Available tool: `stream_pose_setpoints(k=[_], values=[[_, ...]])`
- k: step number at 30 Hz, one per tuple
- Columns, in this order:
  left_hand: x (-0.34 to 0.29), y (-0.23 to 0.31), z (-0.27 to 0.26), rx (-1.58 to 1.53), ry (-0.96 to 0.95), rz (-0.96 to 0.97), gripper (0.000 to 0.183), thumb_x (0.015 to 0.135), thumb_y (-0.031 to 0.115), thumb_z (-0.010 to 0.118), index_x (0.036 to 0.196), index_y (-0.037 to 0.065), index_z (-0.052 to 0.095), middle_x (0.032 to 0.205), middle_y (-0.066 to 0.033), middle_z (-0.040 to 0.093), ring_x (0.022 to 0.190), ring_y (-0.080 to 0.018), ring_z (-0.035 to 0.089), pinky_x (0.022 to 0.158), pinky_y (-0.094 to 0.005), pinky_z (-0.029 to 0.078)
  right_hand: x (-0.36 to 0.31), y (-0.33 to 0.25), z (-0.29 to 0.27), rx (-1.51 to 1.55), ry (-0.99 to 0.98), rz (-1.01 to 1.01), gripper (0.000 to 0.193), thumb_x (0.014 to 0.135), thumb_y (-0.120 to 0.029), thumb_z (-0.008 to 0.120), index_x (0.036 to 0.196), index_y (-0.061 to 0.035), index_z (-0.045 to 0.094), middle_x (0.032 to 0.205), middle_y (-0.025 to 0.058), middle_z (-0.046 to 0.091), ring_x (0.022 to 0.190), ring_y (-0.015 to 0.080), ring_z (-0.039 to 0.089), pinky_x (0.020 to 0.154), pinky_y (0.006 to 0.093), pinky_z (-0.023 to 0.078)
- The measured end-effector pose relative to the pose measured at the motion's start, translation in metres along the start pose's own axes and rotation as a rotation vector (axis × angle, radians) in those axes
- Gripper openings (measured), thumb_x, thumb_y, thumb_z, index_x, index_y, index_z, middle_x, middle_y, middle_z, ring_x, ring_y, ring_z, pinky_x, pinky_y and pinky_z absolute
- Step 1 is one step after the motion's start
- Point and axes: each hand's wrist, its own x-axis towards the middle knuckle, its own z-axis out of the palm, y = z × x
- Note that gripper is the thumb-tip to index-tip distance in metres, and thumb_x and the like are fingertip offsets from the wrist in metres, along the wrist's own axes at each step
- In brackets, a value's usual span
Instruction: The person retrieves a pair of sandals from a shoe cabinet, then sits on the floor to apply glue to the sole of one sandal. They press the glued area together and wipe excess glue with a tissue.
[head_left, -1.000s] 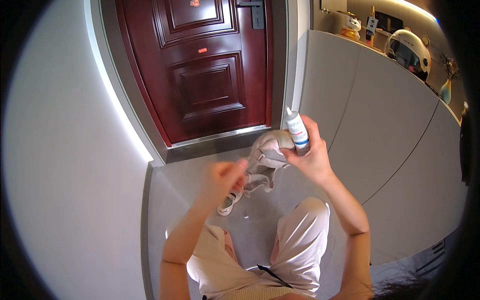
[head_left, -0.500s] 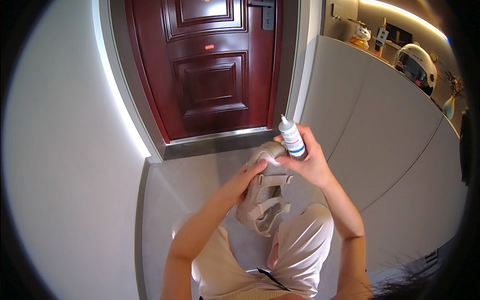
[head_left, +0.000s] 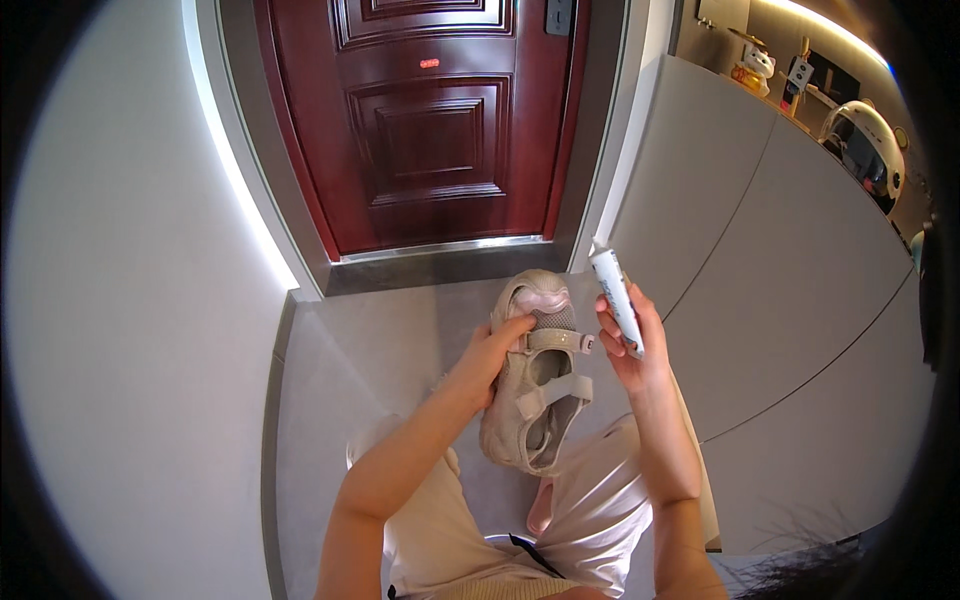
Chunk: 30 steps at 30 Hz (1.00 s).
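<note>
One shoe (head_left: 535,385) in hand, beige, with two straps across the top and a pale pink toe cap. Held toe up, out over the lap, above the grey floor (head_left: 380,340) and in front of the door (head_left: 430,120). Opening turned toward the camera, heel down near the thighs.

Left hand (head_left: 490,355) on the shoe's left side, fingers curled over the upper just below the toe cap; grip clamped on the shoe. Right hand (head_left: 630,350) just right of the shoe, grip clamped on one tube (head_left: 617,297), white with a blue band, held upright and tilted a little left, its cap end topmost. Tube tip near the toe cap but apart from it. Cannot tell whether the right fingers touch the shoe's strap end.

Two bare forearms coming up from the lower edge. One pair of light shorts (head_left: 600,500) below the shoe. A pinkish shape between the thighs, too hidden to name.

Farther out: one dark red panelled door with a metal sill (head_left: 440,248) at its foot. One white wall (head_left: 130,300) on the left. One run of grey cabinet (head_left: 800,300) on the right, with one white helmet (head_left: 860,150) and a few small figures (head_left: 755,70) on its surface.
</note>
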Motion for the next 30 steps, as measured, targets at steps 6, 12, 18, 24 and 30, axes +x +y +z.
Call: stream_pose_setpoints(k=[6,12,18,24,30], values=[[0.01,-0.004,-0.011,0.0,-0.138,-0.047,0.038,0.088,0.024,0.063,0.115,-0.002,0.056,0.1,-0.0106,0.064,0.087,-0.0188,0.065,0.073,-0.0339,0.055,-0.013,-0.006,0.002,0.001,-0.038,-0.022,0.047,0.085,-0.024,0.051,0.125,-0.0009,0.049,0.087,0.005,0.058,0.062,0.0085,0.044,0.043,0.0206,0.036],[0.02,-0.018,-0.016,0.049,-0.079,0.055,0.038,0.089,0.025,0.064,0.115,-0.002,0.057,0.099,-0.0096,0.065,0.087,-0.0168,0.063,0.075,-0.0321,0.053,-0.019,0.002,0.003,-0.131,0.042,-0.182,0.044,0.086,-0.018,0.066,0.125,-0.0017,0.054,0.101,0.0081,0.062,0.089,0.015,0.061,0.066,0.0296,0.052],[0.02,-0.019,-0.015,0.124,-0.047,0.115,0.038,0.09,0.027,0.062,0.116,-0.002,0.059,0.102,-0.0101,0.066,0.089,-0.0177,0.065,0.076,-0.0313,0.054,-0.026,-0.004,0.003,-0.224,-0.035,-0.228,0.047,0.089,-0.015,0.066,0.131,-0.0018,0.049,0.106,0.0105,0.064,0.079,0.0181,0.067,0.053,0.0253,0.055],[0.024,-0.02,-0.019,-0.274,-0.246,-0.119,0.04,0.098,0.034,0.048,0.119,0.001,0.058,0.108,-0.0116,0.067,0.094,-0.0215,0.068,0.082,-0.0363,0.057,-0.019,0.024,0.007,-0.047,0.153,-0.223,0.031,0.094,-0.021,0.062,0.12,-0.0085,0.053,0.094,0.0045,0.063,0.07,0.0123,0.064,0.051,0.0218,0.05],[-0.005,-0.004,-0.001,-0.37,-0.364,-0.121,0.045,0.098,0.034,0.041,0.134,0.007,0.047,0.126,-0.0107,0.059,0.113,-0.0245,0.059,0.097,-0.0431,0.048,-0.015,0.039,0.026,0.074,0.354,-0.301,0.027,0.094,-0.019,0.063,0.116,-0.0097,0.05,0.086,0.0053,0.063,0.071,0.0135,0.06,0.063,0.0246,0.047]])
